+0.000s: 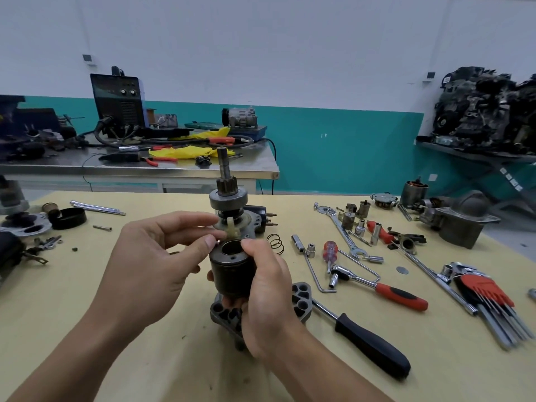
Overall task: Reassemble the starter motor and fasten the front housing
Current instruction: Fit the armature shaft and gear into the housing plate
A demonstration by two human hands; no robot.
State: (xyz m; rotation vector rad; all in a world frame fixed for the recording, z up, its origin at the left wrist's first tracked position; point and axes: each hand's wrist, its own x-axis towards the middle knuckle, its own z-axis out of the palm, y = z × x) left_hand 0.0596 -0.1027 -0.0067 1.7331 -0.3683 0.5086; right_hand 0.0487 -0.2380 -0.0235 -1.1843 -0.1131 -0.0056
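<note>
My right hand [268, 303] grips a dark cylindrical solenoid body [232, 271], its open bore facing up, above a grey cast bracket [301, 300]. My left hand [156, 256] pinches a small part at the cylinder's rim, beside the pale plastic shift fork [232, 229]. Just behind stands the drive shaft with its pinion gear [227, 188] upright on a plate. The grey front housing [461, 221] lies at the table's far right. A loose spring [275, 243] rests right of the cylinder.
On the yellow table [87, 300] to the right lie a black-handled breaker bar [368, 343], a red-handled ratchet [385, 288], a screwdriver [330, 250], sockets, a wrench and a hex key set [487, 297]. Dark parts sit at the left edge. A steel bench [139, 163] stands behind.
</note>
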